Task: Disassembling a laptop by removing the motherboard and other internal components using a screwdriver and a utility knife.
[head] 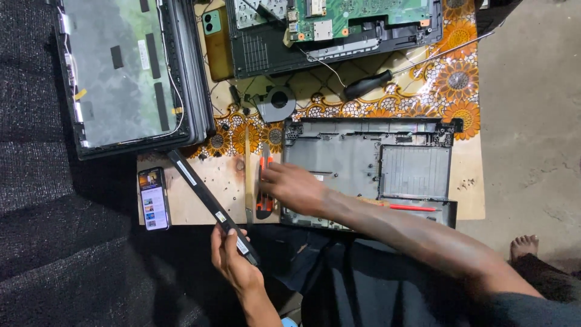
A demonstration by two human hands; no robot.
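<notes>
My left hand [233,259] grips the near end of a long black laptop battery bar [203,192], which slants up and left across the wooden board [230,175]. My right hand [293,186] reaches left across the grey laptop bottom case [363,160], its fingers resting on orange-handled pliers [264,181] that lie on the board beside a thin metal strip [247,175]. Whether the fingers have closed round the pliers is unclear.
A laptop lid with a bare screen back [124,72] lies top left. A motherboard in its chassis [339,27], a green phone [216,36], a fan [275,103], a long black-handled screwdriver [387,75] and a lit phone [153,198] surround the work. A bare foot [524,245] shows at right.
</notes>
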